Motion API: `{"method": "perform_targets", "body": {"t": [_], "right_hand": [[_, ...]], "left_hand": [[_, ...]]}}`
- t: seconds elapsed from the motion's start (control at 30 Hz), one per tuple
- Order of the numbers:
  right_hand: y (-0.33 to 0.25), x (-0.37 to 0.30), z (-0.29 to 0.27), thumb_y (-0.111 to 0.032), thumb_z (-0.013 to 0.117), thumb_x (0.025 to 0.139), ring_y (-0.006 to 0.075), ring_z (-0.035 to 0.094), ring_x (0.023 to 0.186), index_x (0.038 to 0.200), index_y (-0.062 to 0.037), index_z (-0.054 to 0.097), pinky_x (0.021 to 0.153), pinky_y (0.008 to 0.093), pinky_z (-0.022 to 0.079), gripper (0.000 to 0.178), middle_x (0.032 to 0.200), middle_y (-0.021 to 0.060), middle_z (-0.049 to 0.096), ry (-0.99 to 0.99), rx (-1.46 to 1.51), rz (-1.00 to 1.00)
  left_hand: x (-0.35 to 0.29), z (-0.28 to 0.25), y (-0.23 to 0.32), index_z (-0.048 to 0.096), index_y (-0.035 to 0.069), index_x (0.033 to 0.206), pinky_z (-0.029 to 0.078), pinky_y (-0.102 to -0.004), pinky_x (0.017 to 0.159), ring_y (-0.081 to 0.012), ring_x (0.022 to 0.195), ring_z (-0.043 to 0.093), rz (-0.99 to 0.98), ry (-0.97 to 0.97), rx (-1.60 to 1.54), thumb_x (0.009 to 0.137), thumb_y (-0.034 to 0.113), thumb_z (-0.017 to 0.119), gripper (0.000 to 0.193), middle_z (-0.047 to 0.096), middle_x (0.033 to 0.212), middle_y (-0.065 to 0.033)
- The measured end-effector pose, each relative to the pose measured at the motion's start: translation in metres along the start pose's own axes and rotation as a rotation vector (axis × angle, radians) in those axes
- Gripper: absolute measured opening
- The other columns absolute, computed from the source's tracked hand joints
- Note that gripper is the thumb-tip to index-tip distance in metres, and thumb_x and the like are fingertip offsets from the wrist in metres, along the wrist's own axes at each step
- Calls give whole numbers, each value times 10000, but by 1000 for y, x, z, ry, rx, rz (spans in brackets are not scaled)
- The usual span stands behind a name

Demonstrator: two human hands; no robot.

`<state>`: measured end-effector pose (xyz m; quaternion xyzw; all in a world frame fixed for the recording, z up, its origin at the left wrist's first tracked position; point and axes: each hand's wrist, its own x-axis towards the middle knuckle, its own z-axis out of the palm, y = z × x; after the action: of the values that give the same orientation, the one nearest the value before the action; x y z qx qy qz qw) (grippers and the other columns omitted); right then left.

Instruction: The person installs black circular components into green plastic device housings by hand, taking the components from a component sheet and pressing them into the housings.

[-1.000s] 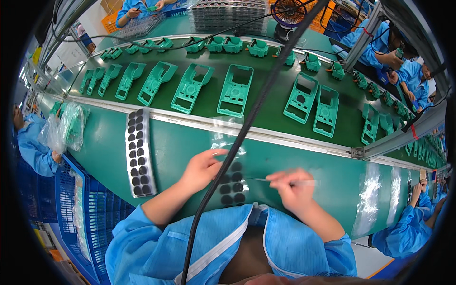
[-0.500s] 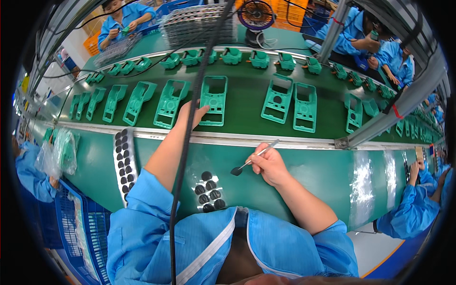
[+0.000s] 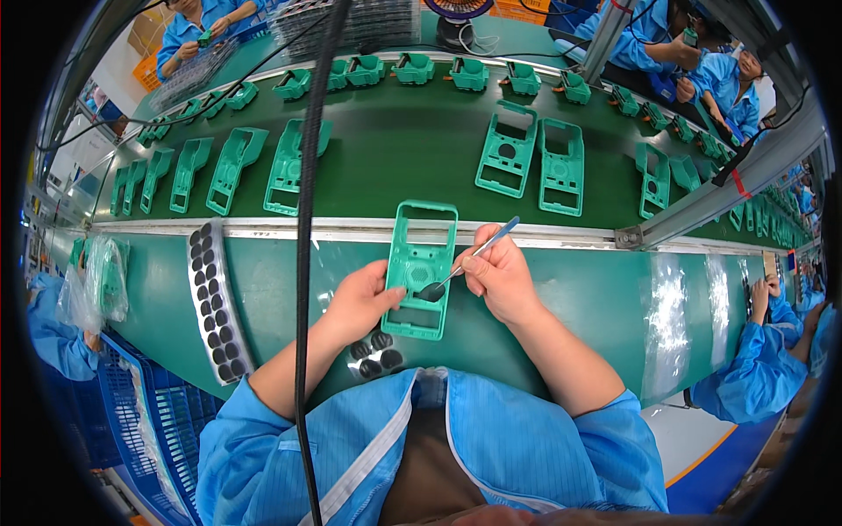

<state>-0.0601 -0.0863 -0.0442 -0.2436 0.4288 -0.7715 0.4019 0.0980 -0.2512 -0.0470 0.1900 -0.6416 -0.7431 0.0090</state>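
A green plastic housing (image 3: 421, 273) with rectangular openings and a round grille is held by my left hand (image 3: 358, 302), whose thumb lies over its left edge. It is lifted over the bench, its far end toward the belt. My right hand (image 3: 502, 279) pinches a pair of metal tweezers (image 3: 493, 240) at the housing's right side. At the tweezers' tip a black round pad (image 3: 430, 292) shows over the housing, just below the grille; whether it touches cannot be made out. Nearer me lies a clear sheet with several black pads (image 3: 379, 358), partly hidden by my left arm.
Green housings (image 3: 235, 171) stand along the green conveyor belt (image 3: 395, 158), with smaller green parts (image 3: 412, 68) behind them. A strip of black pads (image 3: 210, 302) lies at left. A black cable (image 3: 307, 263) hangs across the view. Blue crates (image 3: 167, 430) and co-workers sit around.
My left hand has taken the housing off the belt and brought it nearer me. My right hand, with the tweezers and pad, has moved up to it. The view has shifted slightly.
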Motion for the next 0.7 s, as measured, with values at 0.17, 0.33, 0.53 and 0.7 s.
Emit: {"method": "perform_targets", "body": {"t": [0.17,0.33,0.53,0.7], "right_hand": [[12,3,3,-22,574,880,81,446,474,974,-104,392,434,188,336,221,806,147,641,-7,122,49],[20,4,3,-10,562,879,81,436,469,990,-117,403,427,194,329,221,804,140,630,-40,156,95],[17,2,-6,-12,555,883,82,428,469,988,-123,417,412,201,314,207,787,120,614,110,227,88],[22,5,-13,-65,567,898,81,422,482,979,-137,432,439,217,320,173,804,100,618,56,204,74]], "left_hand": [[71,-16,37,572,-17,1087,448,-283,608,-117,649,543,344,190,267,868,94,537,248,584,726,-42],[164,-17,45,545,58,1229,430,-312,557,-155,570,509,426,366,678,846,124,596,392,566,669,-52],[153,-23,29,468,64,1309,401,-410,955,-359,1157,458,486,523,869,800,224,661,567,474,1257,-213],[113,-113,50,412,82,1310,398,-525,901,-363,1220,376,309,1057,1341,733,231,719,671,392,1322,-202]]}}
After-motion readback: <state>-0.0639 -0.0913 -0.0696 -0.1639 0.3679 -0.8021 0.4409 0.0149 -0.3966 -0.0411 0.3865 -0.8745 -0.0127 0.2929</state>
